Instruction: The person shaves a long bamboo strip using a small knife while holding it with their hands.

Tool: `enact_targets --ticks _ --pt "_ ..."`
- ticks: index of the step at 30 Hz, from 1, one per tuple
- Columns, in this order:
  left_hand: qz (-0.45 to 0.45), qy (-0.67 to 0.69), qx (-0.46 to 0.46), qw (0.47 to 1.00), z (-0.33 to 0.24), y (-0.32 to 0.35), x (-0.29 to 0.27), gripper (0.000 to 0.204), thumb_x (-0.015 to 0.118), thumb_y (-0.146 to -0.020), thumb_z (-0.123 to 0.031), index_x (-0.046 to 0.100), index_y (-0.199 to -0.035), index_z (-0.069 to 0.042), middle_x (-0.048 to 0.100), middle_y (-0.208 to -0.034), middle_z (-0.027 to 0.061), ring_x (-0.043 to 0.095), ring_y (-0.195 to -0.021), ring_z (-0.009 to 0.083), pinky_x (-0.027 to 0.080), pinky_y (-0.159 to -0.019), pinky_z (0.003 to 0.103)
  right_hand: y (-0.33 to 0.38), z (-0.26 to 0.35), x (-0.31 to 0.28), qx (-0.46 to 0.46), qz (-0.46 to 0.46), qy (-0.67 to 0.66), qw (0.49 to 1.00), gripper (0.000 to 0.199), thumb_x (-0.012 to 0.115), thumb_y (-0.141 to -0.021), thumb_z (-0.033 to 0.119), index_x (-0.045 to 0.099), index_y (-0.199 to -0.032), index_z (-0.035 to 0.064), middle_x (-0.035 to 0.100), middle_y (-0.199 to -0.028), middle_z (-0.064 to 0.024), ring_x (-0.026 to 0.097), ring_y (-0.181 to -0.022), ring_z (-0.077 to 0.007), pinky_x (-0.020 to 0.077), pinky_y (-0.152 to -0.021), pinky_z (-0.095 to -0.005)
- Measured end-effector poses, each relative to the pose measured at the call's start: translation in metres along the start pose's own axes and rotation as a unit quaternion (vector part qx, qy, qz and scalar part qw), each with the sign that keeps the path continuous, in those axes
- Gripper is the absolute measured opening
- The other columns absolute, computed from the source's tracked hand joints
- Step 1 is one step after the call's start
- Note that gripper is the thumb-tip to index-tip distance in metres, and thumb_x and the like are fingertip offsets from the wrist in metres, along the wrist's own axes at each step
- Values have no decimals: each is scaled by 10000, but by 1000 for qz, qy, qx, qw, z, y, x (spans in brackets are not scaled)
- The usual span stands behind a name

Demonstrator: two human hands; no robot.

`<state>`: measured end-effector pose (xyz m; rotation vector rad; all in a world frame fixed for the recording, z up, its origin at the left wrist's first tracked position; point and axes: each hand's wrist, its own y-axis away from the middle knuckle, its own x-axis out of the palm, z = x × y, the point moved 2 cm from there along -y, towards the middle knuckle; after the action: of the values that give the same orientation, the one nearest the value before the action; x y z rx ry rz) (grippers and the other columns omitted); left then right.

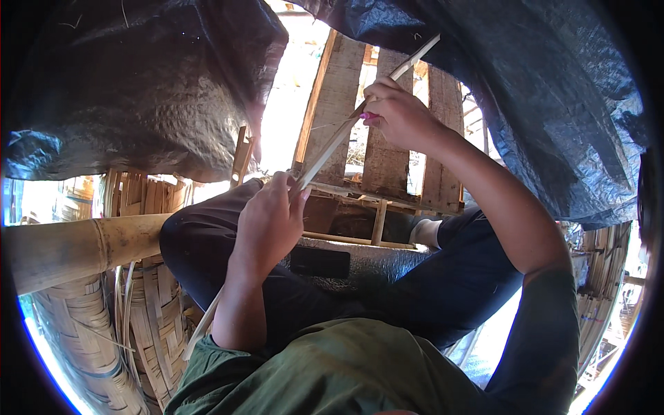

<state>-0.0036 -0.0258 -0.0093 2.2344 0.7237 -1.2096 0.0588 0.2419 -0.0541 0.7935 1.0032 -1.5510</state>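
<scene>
One pale strip (pixel 329 150) slants forward and rightward from the left hand (pixel 268 220) to the farther-out right hand (pixel 403 119); each grip is clamped on it, its far end jutting beyond the right.

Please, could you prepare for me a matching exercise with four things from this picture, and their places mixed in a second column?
Things
1. pale, thin strip of bamboo or wood
2. thick, round, yellowish bamboo pole
3. black, flat, rectangular object
4. brown, flat wooden planks

Places
A. on the silvery sheet between the legs
B. beyond the hands, with bright gaps between them
C. gripped by the left hand and the right hand
D. at the left, reaching toward the left knee

Pairs: 1-C, 2-D, 3-A, 4-B
</scene>
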Motion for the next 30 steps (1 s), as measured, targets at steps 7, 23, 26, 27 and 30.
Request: enact_targets --ticks 7,23,26,27,30 --pt "-57 -9 46 997 1 -6 11 240 583 -954 -235 544 -962 2 660 -869 220 650 -807 421 497 -697 502 2 18 7 -32 9 6 999 102 672 -814 9 712 -903 -19 595 -1143 -132 521 -1150 -279 482 -944 -374" --pt "1 3 27 1000 8 -8 19 293 461 -1007 -238 522 -927 36 641 -757 257 630 -753 462 482 -719 540 11 17 -4 224 -60 -71 970 262 581 -933 216 684 -891 -22 678 -788 -217 680 -752 -389 537 -720 -475" --pt "-46 -3 44 998 10 -6 23 261 469 -1004 -231 496 -917 13 635 -732 238 633 -724 446 491 -688 527 10 20 -11 253 -54 -52 964 346 559 -947 299 680 -867 -16 673 -748 -229 682 -723 -396 535 -692 -484" --pt "-86 -16 60 994 10 -5 23 251 475 -1003 -231 485 -907 1 631 -718 227 635 -708 436 496 -664 517 9 21 -12 267 -43 -43 962 385 548 -953 335 678 -857 -14 670 -753 -241 682 -724 -398 535 -693 -485" --pt "-97 -45 64 992 12 -8 20 240 486 -1002 -233 470 -901 -16 628 -703 211 639 -679 414 502 -611 496 8 17 -9 272 -48 -61 959 414 553 -950 360 670 -831 -19 663 -736 -249 680 -708 -401 532 -679 -485"
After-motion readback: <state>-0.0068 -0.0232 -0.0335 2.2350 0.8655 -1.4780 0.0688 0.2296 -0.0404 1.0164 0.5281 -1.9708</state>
